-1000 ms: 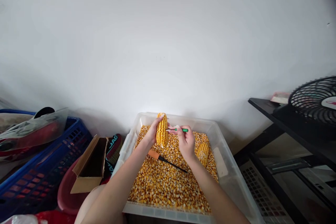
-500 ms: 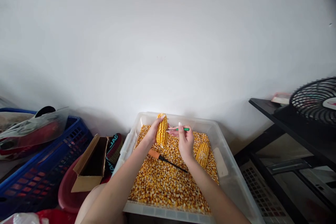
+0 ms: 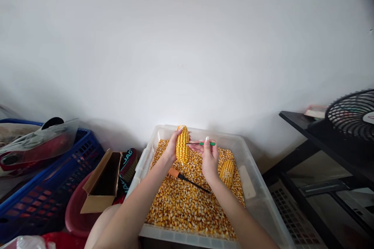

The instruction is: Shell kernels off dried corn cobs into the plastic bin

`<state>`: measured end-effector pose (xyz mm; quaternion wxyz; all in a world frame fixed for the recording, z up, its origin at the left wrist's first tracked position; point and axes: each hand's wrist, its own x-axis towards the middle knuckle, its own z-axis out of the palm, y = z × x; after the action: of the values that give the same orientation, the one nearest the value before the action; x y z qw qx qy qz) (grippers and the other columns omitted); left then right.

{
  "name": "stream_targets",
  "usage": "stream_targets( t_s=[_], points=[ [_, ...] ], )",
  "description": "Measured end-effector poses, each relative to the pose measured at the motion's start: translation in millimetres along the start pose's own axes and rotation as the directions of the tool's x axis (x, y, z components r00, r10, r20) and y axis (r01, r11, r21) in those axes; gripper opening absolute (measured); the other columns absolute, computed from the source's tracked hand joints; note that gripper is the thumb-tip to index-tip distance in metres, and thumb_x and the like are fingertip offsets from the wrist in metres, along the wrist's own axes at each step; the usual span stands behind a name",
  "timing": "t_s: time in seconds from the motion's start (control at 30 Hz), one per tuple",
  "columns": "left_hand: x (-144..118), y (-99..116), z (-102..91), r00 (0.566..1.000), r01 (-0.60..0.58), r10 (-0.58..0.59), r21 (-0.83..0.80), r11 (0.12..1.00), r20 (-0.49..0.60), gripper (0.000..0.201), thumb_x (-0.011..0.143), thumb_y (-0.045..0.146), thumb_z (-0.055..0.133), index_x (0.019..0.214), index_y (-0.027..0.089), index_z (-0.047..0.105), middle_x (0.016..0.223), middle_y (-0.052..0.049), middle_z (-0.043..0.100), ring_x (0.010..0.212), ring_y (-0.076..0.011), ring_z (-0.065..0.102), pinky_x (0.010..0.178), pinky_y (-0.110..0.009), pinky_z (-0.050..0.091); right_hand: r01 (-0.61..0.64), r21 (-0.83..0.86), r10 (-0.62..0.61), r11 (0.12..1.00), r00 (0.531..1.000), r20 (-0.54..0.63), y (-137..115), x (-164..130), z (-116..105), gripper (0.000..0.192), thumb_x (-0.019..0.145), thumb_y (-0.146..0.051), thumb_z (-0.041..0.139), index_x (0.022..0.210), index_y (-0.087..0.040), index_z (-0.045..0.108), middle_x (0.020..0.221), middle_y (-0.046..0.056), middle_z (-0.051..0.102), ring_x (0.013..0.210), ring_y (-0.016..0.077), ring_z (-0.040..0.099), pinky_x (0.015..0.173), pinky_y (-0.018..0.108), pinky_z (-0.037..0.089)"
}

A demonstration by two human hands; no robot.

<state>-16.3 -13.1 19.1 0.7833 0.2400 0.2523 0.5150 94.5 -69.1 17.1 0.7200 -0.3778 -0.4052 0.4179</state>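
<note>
My left hand is wrapped round a yellow corn cob, held upright above the loose kernels. In my right hand is a thin tool with a green handle, pinched between thumb and fingers. Its slim metal shaft points left and its tip is at the cob's right side. Below the hands, a screwdriver-like tool with an orange handle and a dark shaft lies on the kernels. A second cob rests on them beside my right wrist.
A translucent plastic bin holds the kernels, close to a white wall. To the left are a blue basket, a dark red basin and an open cardboard box. On the right, a black fan stands on a black shelf.
The whole view has shifted slightly, so most things appear a little farther right. The green-handled tool now lies level against the cob, and my right hand has turned slightly. Both hands keep their hold.
</note>
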Motion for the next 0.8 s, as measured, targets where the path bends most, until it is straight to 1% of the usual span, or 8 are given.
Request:
stream_targets(
  t_s=[0.1,0.23,0.4,0.5,0.6,0.7,0.8],
  points=[
    [-1.2,-0.5,2.5,1.000,-0.006,0.006,-0.010,1.000,-0.007,0.039,0.073,0.040,0.059,0.096,0.010,0.065,0.070,-0.008,0.068,0.065,-0.0184,0.065,0.064,-0.027,0.051,-0.016,0.016,0.015,1.000,1.000,0.002,-0.5,-0.5,0.3,0.028,0.086,-0.049,0.047,0.086,-0.021,0.047,0.076,0.004,0.069,0.069,0.0199,0.069,0.058,0.031,0.054],
    [-1.3,-1.1,3.7,1.000,-0.010,0.010,-0.012,1.000,0.024,0.040,0.073,0.040,0.058,0.099,0.009,0.065,0.070,-0.007,0.068,0.063,-0.0181,0.065,0.064,-0.027,0.051,0.003,0.017,-0.003,1.000,1.000,0.026,-3.0,-2.0,1.1,0.024,0.086,-0.046,0.048,0.084,-0.021,0.046,0.075,0.003,0.069,0.068,0.0194,0.069,0.060,0.032,0.054],
    [0.1,-2.0,4.1,0.998,-0.034,0.036,-0.022,0.999,0.059,0.035,0.075,0.034,0.058,0.100,0.011,0.064,0.071,-0.007,0.068,0.063,-0.0175,0.064,0.065,-0.027,0.050,0.102,-0.067,-0.099,0.993,0.994,0.037,-5.1,-4.0,1.4,0.019,0.086,-0.040,0.051,0.083,-0.022,0.048,0.078,0.003,0.069,0.068,0.0186,0.067,0.059,0.032,0.054],
    [-1.6,-0.7,5.4,0.998,-0.008,0.012,-0.059,0.998,0.061,0.033,0.077,0.034,0.057,0.100,0.011,0.064,0.073,-0.007,0.068,0.065,-0.0183,0.065,0.066,-0.028,0.050,0.158,-0.105,-0.153,0.982,0.987,0.055,-5.9,-4.5,1.0,0.017,0.086,-0.038,0.051,0.082,-0.022,0.049,0.080,0.004,0.068,0.068,0.0183,0.067,0.060,0.032,0.054],
    [-4.7,2.6,5.7,0.997,0.043,-0.035,-0.108,0.993,0.074,0.043,0.079,0.044,0.053,0.102,0.009,0.063,0.076,-0.010,0.068,0.069,-0.0214,0.065,0.067,-0.031,0.050,0.196,-0.114,-0.191,0.974,0.980,0.050,-6.6,-3.5,-0.2,0.016,0.088,-0.037,0.049,0.083,-0.022,0.048,0.080,0.004,0.068,0.069,0.0180,0.067,0.061,0.032,0.054],
    [-6.5,6.1,4.1,0.993,0.085,-0.071,-0.143,0.986,0.097,0.058,0.079,0.057,0.046,0.105,0.008,0.062,0.080,-0.013,0.068,0.073,-0.0248,0.066,0.069,-0.034,0.051,0.192,-0.096,-0.189,0.977,0.981,0.036,-6.9,-0.9,-2.1,0.016,0.088,-0.037,0.048,0.084,-0.022,0.047,0.079,0.003,0.068,0.067,0.0175,0.066,0.060,0.032,0.054],
    [-6.3,7.0,2.5,0.991,0.091,-0.076,-0.144,0.985,0.111,0.063,0.079,0.061,0.044,0.107,0.007,0.061,0.081,-0.014,0.068,0.075,-0.0259,0.066,0.069,-0.036,0.051,0.175,-0.076,-0.174,0.982,0.984,0.024,-6.7,1.2,-3.8,0.016,0.089,-0.038,0.047,0.084,-0.022,0.047,0.079,0.002,0.068,0.064,0.0171,0.066,0.059,0.032,0.053]
  ],
)
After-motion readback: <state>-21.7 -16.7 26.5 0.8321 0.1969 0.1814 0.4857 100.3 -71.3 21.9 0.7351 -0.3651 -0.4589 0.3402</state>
